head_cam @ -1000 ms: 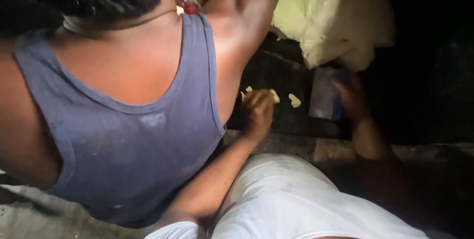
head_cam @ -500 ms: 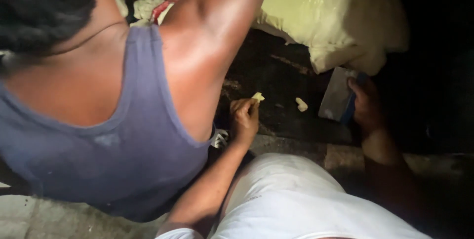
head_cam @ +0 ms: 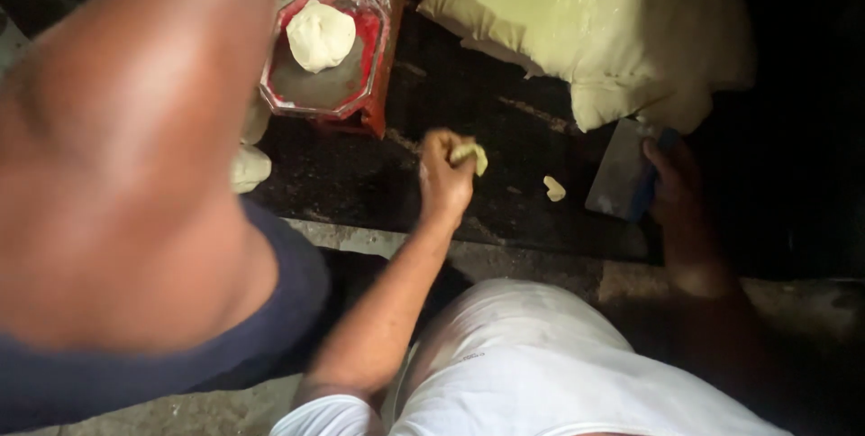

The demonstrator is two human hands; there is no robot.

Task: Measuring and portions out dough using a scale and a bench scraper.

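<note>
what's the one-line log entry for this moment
left hand: holds dough bit | right hand: on scraper | dough ball in red mould | scrap on slab

My left arm stretches out ahead of me, elbow near my body, forearm angled up toward the far side. My left hand (head_cam: 446, 175) is curled into a loose fist, knuckles up, fingers pinched closed. Over on the right, my right arm reaches forward in shadow, and my right hand (head_cam: 678, 195) sits low, fingers wrapped closed, thumb side turned to the left.
</note>
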